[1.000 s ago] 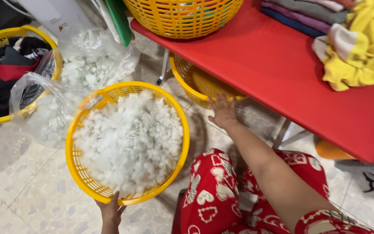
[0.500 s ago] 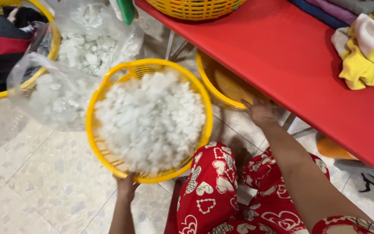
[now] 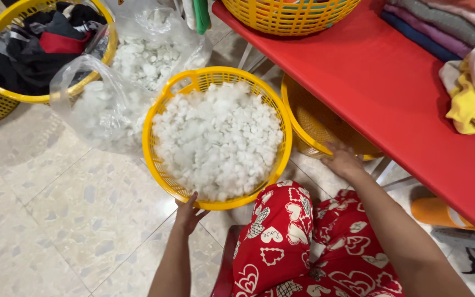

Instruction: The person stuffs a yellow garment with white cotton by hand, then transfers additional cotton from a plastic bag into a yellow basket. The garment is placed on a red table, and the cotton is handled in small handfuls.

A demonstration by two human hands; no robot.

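Observation:
A round yellow plastic basket [image 3: 160,110] full of white fluffy tufts [image 3: 218,137] sits on the tiled floor in front of my knees. My left hand [image 3: 189,212] grips its near rim. My right hand [image 3: 343,160] reaches under the red table and touches the rim of a second yellow basket [image 3: 303,129] that lies beneath it. Whether that hand holds the rim is hard to tell. My lap is covered by red trousers with white hearts [image 3: 298,242].
A clear plastic bag [image 3: 111,104] with more white tufts lies behind the basket. A yellow basket of dark clothes [image 3: 45,49] stands at the far left. The red table [image 3: 391,99] bears another yellow basket [image 3: 290,16] and folded clothes [image 3: 463,60].
The tuft-filled basket has shifted right and closer to my knees, with my left hand still on its rim. My right hand stays at the basket under the table.

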